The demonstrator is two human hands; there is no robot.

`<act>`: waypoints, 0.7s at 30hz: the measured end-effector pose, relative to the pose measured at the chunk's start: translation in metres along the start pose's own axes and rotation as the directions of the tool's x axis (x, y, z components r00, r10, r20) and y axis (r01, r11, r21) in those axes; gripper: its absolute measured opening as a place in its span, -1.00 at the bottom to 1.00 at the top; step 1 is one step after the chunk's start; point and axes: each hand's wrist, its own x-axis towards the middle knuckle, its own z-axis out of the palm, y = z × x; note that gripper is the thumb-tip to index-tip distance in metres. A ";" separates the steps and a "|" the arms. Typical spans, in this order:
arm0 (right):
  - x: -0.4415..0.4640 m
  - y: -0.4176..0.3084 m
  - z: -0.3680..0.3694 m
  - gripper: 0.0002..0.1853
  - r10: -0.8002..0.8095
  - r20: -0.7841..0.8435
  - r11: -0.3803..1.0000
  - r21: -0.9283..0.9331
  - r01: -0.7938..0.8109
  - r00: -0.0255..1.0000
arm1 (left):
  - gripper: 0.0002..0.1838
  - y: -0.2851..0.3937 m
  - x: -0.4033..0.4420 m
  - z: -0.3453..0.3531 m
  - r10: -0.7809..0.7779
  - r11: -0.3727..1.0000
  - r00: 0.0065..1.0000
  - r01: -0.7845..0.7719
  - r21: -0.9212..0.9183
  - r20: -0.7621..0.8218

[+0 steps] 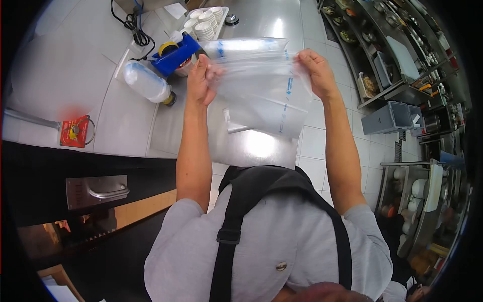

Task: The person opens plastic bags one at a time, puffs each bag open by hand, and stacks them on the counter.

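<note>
A clear plastic bag (261, 95) with blue printing is stretched between my two hands above the steel counter (221, 143). My left hand (201, 83) pinches the bag's left edge, thumb pointing up. On the other side, my right hand (316, 70) is closed on the upper right edge. Just beyond the bag lies a roll of clear plastic (246, 48) with blue marks; whether the bag is still joined to it I cannot tell. A small pale object (236, 123) shows on the counter beside the bag's lower left.
Left of the counter are a blue tape dispenser (178, 56) and a clear bottle-like container (146, 80) with a dark end. A tray (225, 11) of stacked white cups stands at the back. Grey bins (385, 118) and loaded shelves (402, 90) line the right side.
</note>
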 end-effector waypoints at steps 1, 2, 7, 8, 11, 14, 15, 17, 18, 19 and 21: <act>-0.001 -0.004 0.005 -0.79 -0.005 -0.005 0.998 0.067 0.006 1.000 | -0.67 0.003 -0.002 -0.003 -0.010 1.000 0.999 0.011 -0.015 0.040; -0.005 -0.010 0.011 -0.80 -0.006 -0.014 0.991 0.134 0.007 1.000 | -0.69 0.008 -0.007 -0.003 -0.075 0.994 0.996 0.072 0.083 0.039; -0.002 0.008 -0.016 -0.82 -0.063 0.252 0.956 0.293 -0.013 0.966 | -0.82 0.025 -0.016 -0.006 -0.274 0.912 0.958 0.231 0.340 0.084; -0.004 0.011 -0.019 -0.82 -0.002 0.262 0.965 0.253 -0.066 0.965 | -0.82 0.027 -0.016 -0.008 -0.283 0.904 0.957 0.245 0.351 0.059; -0.006 0.016 -0.022 -0.82 0.090 0.351 0.976 0.153 -0.152 0.932 | -0.81 0.028 -0.017 -0.016 -0.297 0.876 0.955 0.273 0.397 -0.003; -0.009 0.015 -0.020 -0.82 0.106 0.386 0.982 0.104 -0.158 0.916 | -0.81 0.023 -0.014 -0.023 -0.289 0.831 0.957 0.265 0.489 -0.028; -0.010 0.015 -0.018 -0.81 0.108 0.383 0.983 0.098 -0.157 0.917 | -0.81 0.020 -0.015 -0.024 -0.284 0.808 0.958 0.264 0.526 -0.044; -0.006 0.020 -0.019 -0.83 0.005 0.395 0.968 0.228 -0.103 0.919 | -0.80 0.019 -0.019 -0.023 -0.295 0.761 0.953 0.275 0.587 -0.064; -0.003 0.019 -0.020 -0.83 -0.050 0.395 0.955 0.288 -0.073 0.917 | -0.80 0.019 -0.020 -0.021 -0.311 0.738 0.948 0.284 0.612 -0.065; -0.002 0.013 -0.020 -0.85 0.071 0.383 0.994 0.046 -0.096 0.921 | -0.80 0.020 -0.019 -0.020 -0.328 0.712 0.943 0.292 0.639 -0.065; -0.003 0.002 -0.018 -0.87 0.295 0.271 0.890 -0.426 -0.161 0.916 | -0.79 0.017 -0.016 -0.024 -0.234 0.727 0.968 0.236 0.645 -0.090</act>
